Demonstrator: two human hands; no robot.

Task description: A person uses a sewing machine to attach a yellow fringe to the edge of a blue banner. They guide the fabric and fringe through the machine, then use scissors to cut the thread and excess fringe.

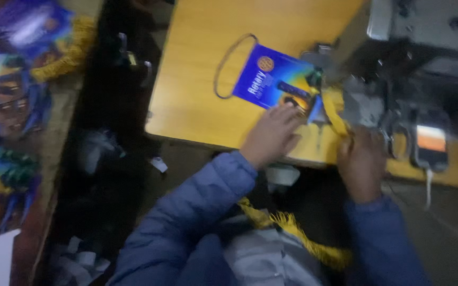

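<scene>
A yellow wooden table [197, 79] fills the upper middle of the view, and a grey sewing machine [425, 53] stands on its right end. The person's blue padded sleeves [186, 212] come up from the bottom edge toward the table's near side. To the far left, on a separate surface, lies a stack of printed blue banners [6, 95], one edged with yellow fringe. On the table, just left of the machine's needle area, lies a blue pennant [276, 79] with a round gold emblem and a thin cord loop [229, 63] curving out from its left end. A length of yellow fringe trim [292, 228] lies across the person's lap and rises to the table edge, where a yellow strip [335, 114] runs along the pennant's right end beside the machine. The left hand [271, 135] lies flat and mostly open with its fingers spread, its fingertips pressing on the pennant's near edge. The right hand [361, 161] is curled at the table edge just below the machine and seems to pinch the yellow strip, though the blur leaves the grip unclear. A phone [430, 145] with a lit screen rests on the table right of that hand, a white cable [429, 185] hanging from it.
</scene>
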